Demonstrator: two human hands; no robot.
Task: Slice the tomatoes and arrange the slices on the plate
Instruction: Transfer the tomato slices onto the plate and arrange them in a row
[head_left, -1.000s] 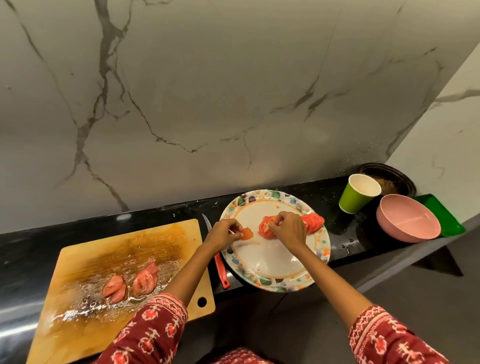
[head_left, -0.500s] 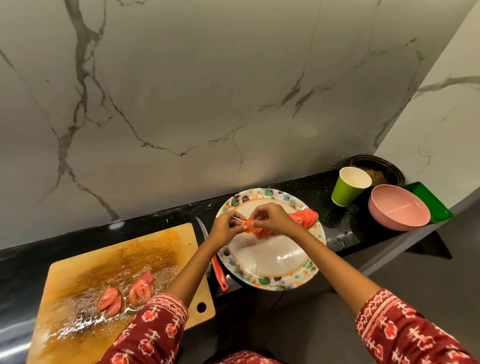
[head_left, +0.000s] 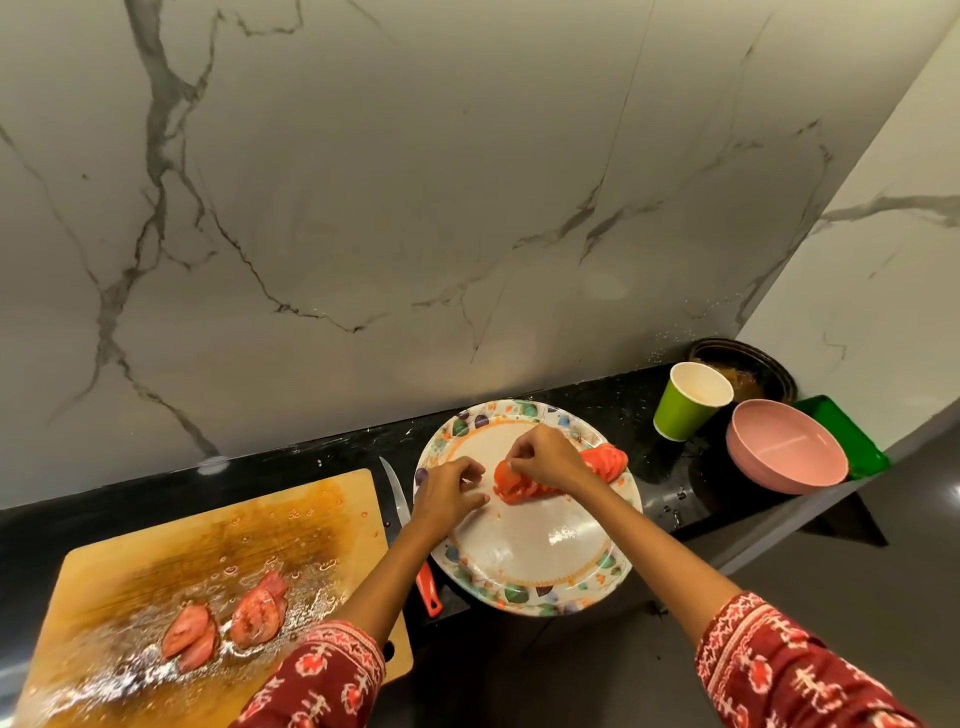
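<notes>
Slices of red tomato (head_left: 511, 486) lie in an overlapping row across the far half of the round floral-rimmed paper plate (head_left: 524, 592). Your right hand (head_left: 543, 457) pinches the row's left end. Your left hand (head_left: 449, 493), which pinched a slice a second ago, hangs loosely curled and empty just beside it: that slice has joined the row. More slices (head_left: 228, 621) wait on the wet wooden cutting board (head_left: 171, 551); red-handled knife (head_left: 410, 540) lies between board and plate.
</notes>
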